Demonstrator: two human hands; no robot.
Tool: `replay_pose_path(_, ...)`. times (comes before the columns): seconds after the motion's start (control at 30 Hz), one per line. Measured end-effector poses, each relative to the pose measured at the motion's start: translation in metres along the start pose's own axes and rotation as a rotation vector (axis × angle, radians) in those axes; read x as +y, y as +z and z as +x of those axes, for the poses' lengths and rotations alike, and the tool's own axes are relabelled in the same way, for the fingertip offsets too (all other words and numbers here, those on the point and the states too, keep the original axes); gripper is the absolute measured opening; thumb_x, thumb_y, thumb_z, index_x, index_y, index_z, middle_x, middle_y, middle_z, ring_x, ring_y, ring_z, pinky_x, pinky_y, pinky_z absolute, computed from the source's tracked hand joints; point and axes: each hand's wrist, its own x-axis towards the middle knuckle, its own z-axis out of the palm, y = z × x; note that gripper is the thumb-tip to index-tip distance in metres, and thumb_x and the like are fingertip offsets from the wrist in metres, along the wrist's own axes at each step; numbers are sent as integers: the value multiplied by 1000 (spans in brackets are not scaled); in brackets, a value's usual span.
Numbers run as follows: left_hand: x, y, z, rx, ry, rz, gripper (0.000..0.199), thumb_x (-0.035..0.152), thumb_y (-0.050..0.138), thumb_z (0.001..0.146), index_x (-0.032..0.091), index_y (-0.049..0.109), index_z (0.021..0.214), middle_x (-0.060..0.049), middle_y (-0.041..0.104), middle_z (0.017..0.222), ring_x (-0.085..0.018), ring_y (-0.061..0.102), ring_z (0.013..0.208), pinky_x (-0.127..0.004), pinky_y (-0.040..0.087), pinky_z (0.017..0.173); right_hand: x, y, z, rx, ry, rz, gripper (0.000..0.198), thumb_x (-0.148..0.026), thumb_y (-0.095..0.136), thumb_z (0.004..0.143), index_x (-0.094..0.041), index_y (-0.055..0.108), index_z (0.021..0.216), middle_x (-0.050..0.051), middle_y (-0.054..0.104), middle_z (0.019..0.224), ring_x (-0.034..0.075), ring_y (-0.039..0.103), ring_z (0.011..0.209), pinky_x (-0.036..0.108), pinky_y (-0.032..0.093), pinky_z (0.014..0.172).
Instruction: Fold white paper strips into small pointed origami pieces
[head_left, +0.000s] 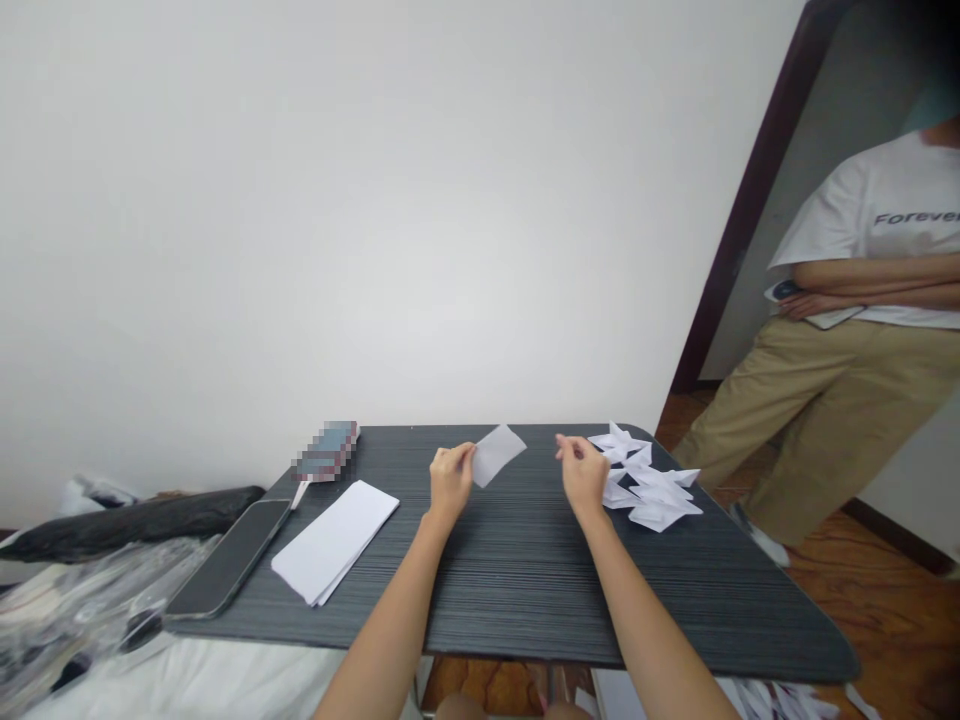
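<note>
- My left hand [448, 480] grips one small piece of white paper [495, 456] between thumb and fingers, raised over the desk [517, 580] in the gap between my hands.
- My right hand [585, 478] has its fingers bent in towards the thumb; I see nothing in it, but I can't tell whether it is fully closed.
- Done, as I judge it: the folded paper pieces [664, 495] lying just beside my right hand, with pointed corners sticking up.
- In hand: the paper in my left hand shows no such points, so I'd put its shaping at an early stage; whether it already has a crease, I can't tell.
- Left, I judge: the flat paper stack [334, 545] to the left of my left hand, lying unshaped.
- Counting: one paper held, one stack of at least two sheets, the exact number hidden.
- The folded pieces overlap; I make out at least four, but can't give a sure total.
- One phone [231, 560] lies further left, beyond the stack, and one blurred-out object [328, 452] beyond the stack's far end.
- One other person [847, 370] stands to the right of my right hand, arms folded.
</note>
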Motion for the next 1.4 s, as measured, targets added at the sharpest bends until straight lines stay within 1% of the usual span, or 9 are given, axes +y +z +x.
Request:
replay_pose_path(0.03, 0, 1, 1, 65, -96, -94, 18, 28, 47, 73, 18, 62, 76, -4, 64, 75, -15, 55, 65, -27, 39, 64, 1, 2, 1, 31, 78, 85, 38, -46, 39, 75, -15, 60, 70, 7, 59, 62, 18, 53, 65, 30, 39, 67)
replay_pose_path(0.07, 0, 3, 2, 104, -182, -193, 19, 30, 49, 72, 17, 62, 76, -5, 64, 74, -15, 56, 65, -25, 40, 61, 0, 4, 1, -12, 145, 187, 41, -48, 39, 74, -14, 60, 74, 8, 61, 66, 18, 54, 64, 30, 40, 65)
replay_pose_path(0.17, 2, 9, 1, 80, -340, -439, 23, 33, 52, 69, 13, 60, 77, -5, 63, 72, -15, 57, 65, -22, 43, 57, -5, 18, -7, -389, 280, 442, 41, -49, 49, 67, -14, 61, 84, 8, 64, 75, 18, 58, 66, 28, 43, 61)
replay_pose_path(0.23, 3, 13, 0, 22, -393, -500, 23, 33, 53, 67, 12, 60, 75, -5, 63, 67, -14, 57, 60, -21, 42, 53, -8, 26, -13, -508, 297, 522, 37, -45, 57, 62, -15, 62, 82, 7, 65, 76, 19, 58, 70, 28, 44, 62)
replay_pose_path(0.4, -2, 14, -1, -90, -403, -532, 23, 32, 55, 65, 11, 60, 72, -4, 62, 62, -12, 55, 54, -19, 40, 46, -3, 28, -19, -559, 280, 492, 32, -43, 58, 61, -13, 65, 68, 6, 65, 64, 20, 58, 62, 29, 44, 57)
replay_pose_path(0.57, -6, 8, 1, -207, -407, -601, 25, 33, 56, 65, 11, 60, 75, -3, 60, 58, -10, 51, 45, -19, 37, 39, -3, 22, -18, -607, 336, 578, 35, -39, 61, 60, -13, 64, 82, 6, 65, 65, 19, 58, 60, 30, 44, 57)
replay_pose_path(0.7, -4, 5, 3, -249, -394, -710, 25, 32, 58, 64, 11, 61, 76, -2, 59, 55, -9, 48, 41, -21, 38, 42, -7, 19, -17, -594, 411, 740, 37, -36, 64, 57, -13, 62, 87, 7, 65, 70, 18, 58, 62, 31, 44, 61)
replay_pose_path(1.0, -5, 3, 5, -362, -475, -952, 16, 21, 59, 60, 10, 63, 71, -1, 58, 53, -10, 50, 45, -22, 38, 47, -9, 15, -15, -596, 410, 841, 9, -22, 60, 59, -17, 64, 66, 0, 62, 60, 10, 53, 52, 20, 37, 49)
replay_pose_path(1.4, -1, 9, 0, -438, -559, -907, 33, 34, 58, 65, 7, 57, 84, -3, 58, 53, -15, 55, 43, -23, 39, 42, 3, 19, -13, -534, 259, 612, 15, -23, 53, 64, -16, 64, 69, 1, 63, 64, 12, 55, 56, 21, 39, 50)
